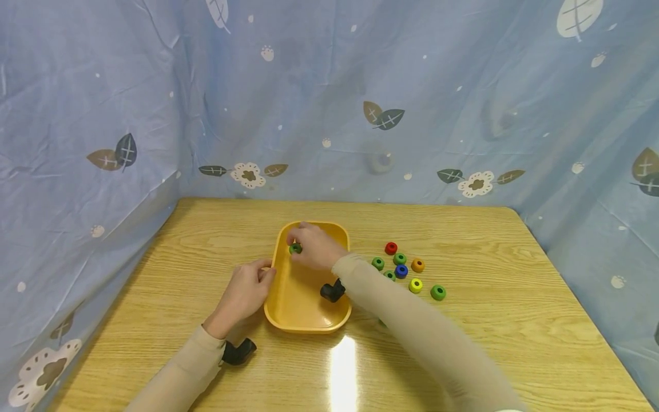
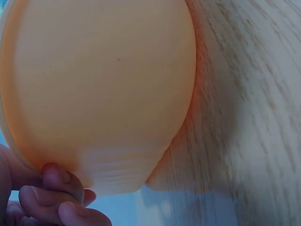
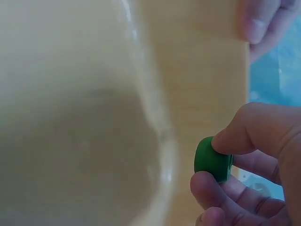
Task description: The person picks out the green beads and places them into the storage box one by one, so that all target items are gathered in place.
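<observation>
Green ring [image 1: 296,248], pinched in the right hand [image 1: 315,247], hangs over the far end of one yellow tray [image 1: 298,320], whose left rim the left hand [image 1: 245,292] grips. Eight more rings lie right of the tray on the table [image 1: 489,343]: four green, one red, one blue, one orange, one yellow.

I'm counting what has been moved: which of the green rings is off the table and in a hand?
The green ring pinched by the right hand over the yellow tray; the other green rings lie on the table.
</observation>
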`<action>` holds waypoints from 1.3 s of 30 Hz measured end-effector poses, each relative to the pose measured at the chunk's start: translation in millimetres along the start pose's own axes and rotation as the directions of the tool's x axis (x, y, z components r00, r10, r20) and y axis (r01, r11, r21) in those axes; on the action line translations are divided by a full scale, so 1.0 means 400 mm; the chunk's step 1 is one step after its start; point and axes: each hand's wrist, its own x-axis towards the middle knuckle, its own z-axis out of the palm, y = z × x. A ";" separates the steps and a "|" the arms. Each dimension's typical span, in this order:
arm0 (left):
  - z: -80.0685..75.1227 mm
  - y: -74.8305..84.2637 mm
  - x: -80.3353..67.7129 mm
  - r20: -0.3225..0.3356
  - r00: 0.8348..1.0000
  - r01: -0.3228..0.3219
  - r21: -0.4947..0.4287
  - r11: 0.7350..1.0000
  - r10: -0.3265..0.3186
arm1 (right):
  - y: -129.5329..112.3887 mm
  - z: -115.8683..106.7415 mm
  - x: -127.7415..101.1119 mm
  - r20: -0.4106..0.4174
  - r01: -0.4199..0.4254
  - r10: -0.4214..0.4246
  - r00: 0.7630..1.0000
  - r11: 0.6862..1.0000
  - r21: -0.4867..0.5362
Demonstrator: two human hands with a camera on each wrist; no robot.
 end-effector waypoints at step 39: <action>0.005 0.005 -0.005 0.000 1.000 0.018 0.019 1.000 -0.018 | 0.020 0.049 0.042 0.089 -0.042 0.051 0.995 0.994 -0.097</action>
